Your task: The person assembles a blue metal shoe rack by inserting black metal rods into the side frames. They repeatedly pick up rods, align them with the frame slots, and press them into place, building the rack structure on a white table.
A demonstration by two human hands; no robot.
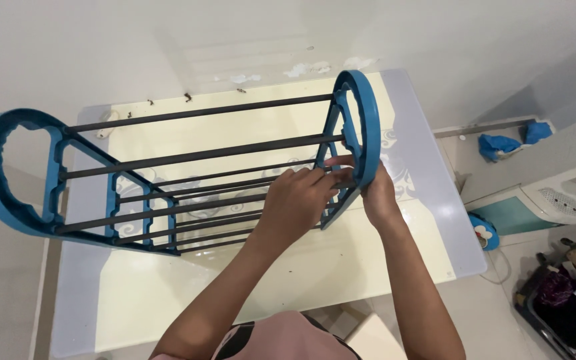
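**Two Hands at the End Frame of a Blue Rack**

White walls and a pale floor surround a glass-topped table (428, 193) with a cream centre and a grey patterned border. Small dark specks and white scraps lie along its far edge, toward 12 o'clock.

On the table stands a rack (195, 183), lying lengthwise: two blue plastic end frames joined by dark metal rods. One frame is at 9 o'clock, the other at 1 o'clock.

The left hand (298, 200) is curled over the rods just beside the 1 o'clock frame, fingers bent around them where they meet the plastic. The right hand (376, 195) grips the outer edge of that same frame (361, 127), fingers closed on it from the far side.

At 3 o'clock, blue cloths (505, 143) lie on the floor. At 4 o'clock, a basket of clothes (568, 300) sits near the picture's corner.
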